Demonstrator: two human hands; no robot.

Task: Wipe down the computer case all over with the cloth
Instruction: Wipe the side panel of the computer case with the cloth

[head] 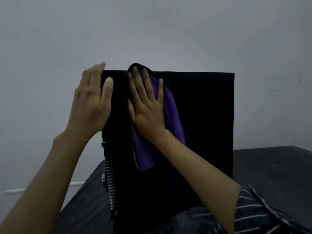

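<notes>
"Case (202, 124) first — where does it stand?"

"Upright on a dark table (270, 166), with a broad black side panel facing the camera and a grey wall (152, 31) behind it. Vent slots (109, 179) run down its left edge."

"And the cloth?"

"The cloth (170, 112) is purple with a dark hem. It lies flat against the facing panel, in the upper left part. Its top reaches just over the case's top edge and its lower end hangs down the panel."

"What keeps it there?"

"The right hand (146, 107) — palm on the cloth, fingers straight, spread and pointing up, pressing it to the panel. The hand is open and flat."

"Left hand?"

"The left hand (91, 102) rests on the case's upper left corner, just beside the cloth and apart from it. Its fingers lie straight along the side edge, the tips past the top corner, and the thumb lies on the facing panel. That hand is open too."

"Anything else in view?"

"A dark striped sleeve (253, 213) at the lower right, at the upper end of the right forearm."
</notes>
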